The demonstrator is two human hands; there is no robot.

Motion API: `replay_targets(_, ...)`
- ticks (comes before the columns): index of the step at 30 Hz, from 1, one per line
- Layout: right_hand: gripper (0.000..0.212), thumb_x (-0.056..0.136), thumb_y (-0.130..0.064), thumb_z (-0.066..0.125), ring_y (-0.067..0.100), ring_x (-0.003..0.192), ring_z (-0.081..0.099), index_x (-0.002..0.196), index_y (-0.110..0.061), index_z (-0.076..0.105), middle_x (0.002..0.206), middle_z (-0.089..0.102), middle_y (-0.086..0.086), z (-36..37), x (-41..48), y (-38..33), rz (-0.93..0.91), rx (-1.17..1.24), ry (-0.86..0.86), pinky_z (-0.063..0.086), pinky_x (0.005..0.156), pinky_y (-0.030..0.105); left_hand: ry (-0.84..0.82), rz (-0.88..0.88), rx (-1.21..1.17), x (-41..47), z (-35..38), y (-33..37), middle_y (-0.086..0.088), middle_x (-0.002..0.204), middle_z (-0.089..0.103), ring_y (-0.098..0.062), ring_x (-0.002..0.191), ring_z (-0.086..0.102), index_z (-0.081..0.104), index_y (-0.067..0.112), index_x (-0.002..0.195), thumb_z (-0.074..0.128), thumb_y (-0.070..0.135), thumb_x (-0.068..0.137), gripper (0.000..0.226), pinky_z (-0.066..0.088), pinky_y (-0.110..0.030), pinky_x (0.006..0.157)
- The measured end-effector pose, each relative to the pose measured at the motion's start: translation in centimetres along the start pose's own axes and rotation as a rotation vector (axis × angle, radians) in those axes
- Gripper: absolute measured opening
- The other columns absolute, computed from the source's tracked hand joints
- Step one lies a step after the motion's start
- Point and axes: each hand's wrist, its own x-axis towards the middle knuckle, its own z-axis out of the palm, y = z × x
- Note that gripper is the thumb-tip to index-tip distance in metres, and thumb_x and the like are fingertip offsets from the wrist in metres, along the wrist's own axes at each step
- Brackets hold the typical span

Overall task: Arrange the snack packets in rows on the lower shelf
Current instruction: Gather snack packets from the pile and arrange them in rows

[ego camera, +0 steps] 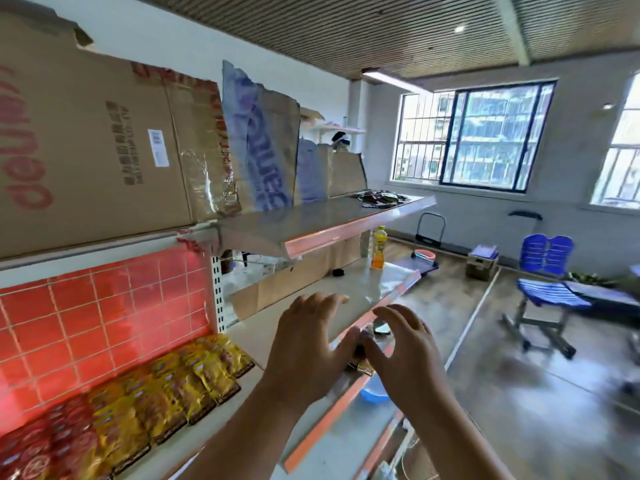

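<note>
Yellow snack packets [204, 375] stand in rows on the white lower shelf [263, 337], in front of a red tiled back panel. Red snack packets [52, 441] continue the rows at the near left. At the shelf's orange front edge [322, 427], my left hand [304, 344] and my right hand [405, 355] meet around a small bunch of snack packets [363, 368]. Both thumbs press on the bunch and my right fingers curve over its top. The hands hide most of it; only a yellow corner and a dark, shiny end show.
Torn cardboard boxes [90, 140] fill the upper shelf [311, 220]. An orange drink bottle [378, 249] stands at the lower shelf's far end. A blue bowl [375, 391] sits on a shelf below. A blue chair [547, 275] and a folding trolley [427, 244] stand on the floor to the right.
</note>
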Motion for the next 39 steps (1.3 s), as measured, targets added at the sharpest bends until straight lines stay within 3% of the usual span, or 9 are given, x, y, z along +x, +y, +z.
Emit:
replay_targets(4, 0.046, 0.078, -0.028, 0.079, 0.025, 0.113, 0.060, 0.121, -0.023, 0.067, 0.125, 0.063, -0.003, 0.7, 3.1, 2.0, -0.015, -0.032, 0.014, 0.050, 0.096, 0.037, -0.021, 0.001, -0.030, 3.0, 2.3, -0.5, 0.007, 0.133, 0.062, -0.015, 0.123, 0.054, 0.058, 0.026, 0.137, 0.038, 0.065, 0.096, 0.060, 0.044, -0.035, 0.107)
replay_targets(10, 0.041, 0.081, -0.027, 0.079, 0.022, 0.115, 0.059, 0.121, -0.025, 0.068, 0.126, 0.063, -0.006, 2.9, 10.3, 3.8, -0.045, -0.052, 0.036, 0.042, 0.094, 0.026, -0.042, 0.097, -0.023, 11.4, 3.9, -2.3, 0.004, 0.125, 0.067, -0.019, 0.115, 0.059, 0.060, 0.027, 0.132, 0.045, 0.059, 0.092, 0.054, 0.049, -0.040, 0.100)
replay_targets(16, 0.042, 0.082, -0.039, 0.066, 0.022, 0.115, 0.060, 0.122, -0.028, 0.064, 0.126, 0.062, -0.008, 4.4, 21.3, 4.1, -0.137, -0.037, 0.056, 0.050, 0.094, 0.036, -0.344, 0.153, 0.126, 24.3, 2.0, -6.0, 0.003, 0.124, 0.069, -0.021, 0.106, 0.064, 0.061, 0.036, 0.130, 0.064, 0.053, 0.090, 0.044, 0.052, -0.034, 0.091)
replay_targets(20, 0.041, 0.084, -0.025, 0.075, 0.020, 0.099, 0.062, 0.123, -0.027, 0.064, 0.122, 0.063, -0.004, 5.9, 27.8, 4.6, -0.138, -0.066, 0.041, 0.042, 0.079, 0.026, -0.578, 0.141, 0.297, 31.0, 1.1, -8.4, 0.008, 0.132, 0.063, -0.014, 0.103, 0.056, 0.061, 0.039, 0.131, 0.064, 0.051, 0.094, 0.038, 0.042, -0.028, 0.083)
replay_targets(25, 0.036, 0.084, -0.020, 0.077, 0.007, 0.094, 0.058, 0.119, -0.022, 0.068, 0.119, 0.065, -0.006, 8.2, 33.0, 5.6, -0.172, -0.035, -0.017, 0.038, 0.082, 0.017, -0.686, 0.096, 0.352, 35.8, 2.2, -11.0, 0.006, 0.133, 0.063, -0.015, 0.108, 0.057, 0.064, 0.033, 0.131, 0.066, 0.050, 0.096, 0.039, 0.043, -0.027, 0.084)
replay_targets(29, 0.034, 0.085, -0.024, 0.075, 0.016, 0.102, 0.062, 0.117, -0.027, 0.067, 0.118, 0.065, -0.003, 10.4, 35.4, 7.0, -0.148, -0.076, -0.103, 0.049, 0.091, 0.034, -0.794, 0.109, 0.388, 37.4, 3.6, -11.6, 0.005, 0.130, 0.063, -0.019, 0.114, 0.059, 0.065, 0.031, 0.133, 0.063, 0.050, 0.098, 0.040, 0.050, -0.031, 0.095)
replay_targets(33, 0.032, 0.083, -0.025, 0.075, 0.020, 0.096, 0.064, 0.113, -0.029, 0.067, 0.111, 0.066, -0.002, 11.8, 36.8, 8.2, -0.167, -0.075, -0.108, 0.052, 0.086, 0.042, -0.758, 0.149, 0.328, 38.8, 4.7, -12.2, 0.004, 0.127, 0.061, -0.019, 0.109, 0.059, 0.064, 0.034, 0.132, 0.065, 0.050, 0.095, 0.040, 0.052, -0.034, 0.094)
replay_targets(39, 0.031, 0.085, -0.021, 0.077, 0.023, 0.098, 0.064, 0.115, -0.022, 0.070, 0.112, 0.067, 0.002, 11.8, 38.8, 10.1, -0.141, -0.027, -0.107, 0.051, 0.088, 0.039, -0.697, 0.177, 0.303, 41.2, 6.1, -12.7, 0.013, 0.111, 0.051, -0.015, 0.103, 0.053, 0.064, 0.035, 0.130, 0.067, 0.049, 0.095, 0.038, 0.046, -0.030, 0.084)
